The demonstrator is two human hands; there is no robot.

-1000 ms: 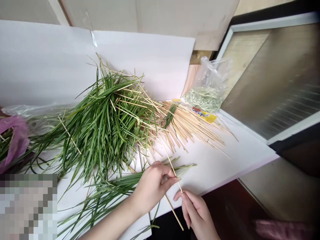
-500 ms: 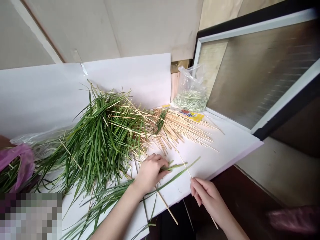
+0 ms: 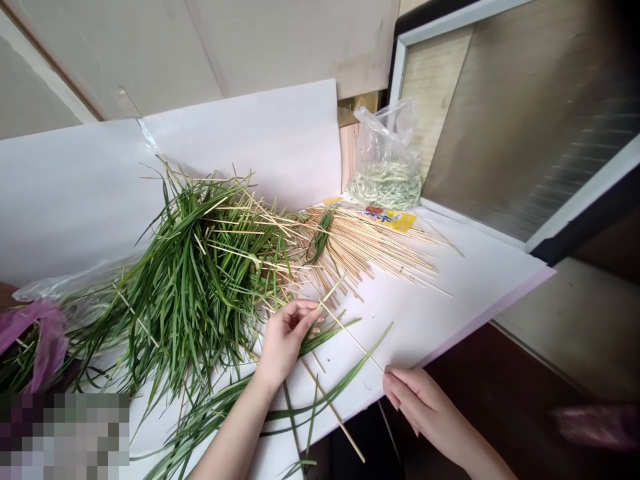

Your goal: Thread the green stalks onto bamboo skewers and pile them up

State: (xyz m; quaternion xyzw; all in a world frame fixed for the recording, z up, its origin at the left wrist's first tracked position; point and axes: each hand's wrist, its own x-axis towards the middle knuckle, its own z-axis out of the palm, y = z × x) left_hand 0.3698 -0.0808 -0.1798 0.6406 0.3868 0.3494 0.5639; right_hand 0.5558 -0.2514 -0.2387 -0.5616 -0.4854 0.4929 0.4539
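My left hand (image 3: 285,337) is closed in a pinch on a pale-ended chive stalk (image 3: 333,288), whose end sticks out up and to the right. In my right hand (image 3: 420,399) is a thin bamboo skewer (image 3: 354,340), gripped near the table's front edge. Its far tip meets the stalk at my left fingertips; whether it pierces the stalk I cannot tell. Beneath my left hand and forearm lie loose long chives (image 3: 227,410). A big heap of green chives (image 3: 200,287) stands to the left, with some skewers on it.
Many loose skewers (image 3: 365,243) fan out behind my hands, beside a yellow printed packet (image 3: 400,221). A clear bag of pale green strips (image 3: 387,180) stands at the back. A framed glass panel (image 3: 500,133) bounds the right; a purple bag (image 3: 45,340) sits at the left.
My left hand has risen from the loose chives and now pinches one stalk. The skewer in my right hand has come leftward, its tip now at that stalk. The view has shifted slightly.
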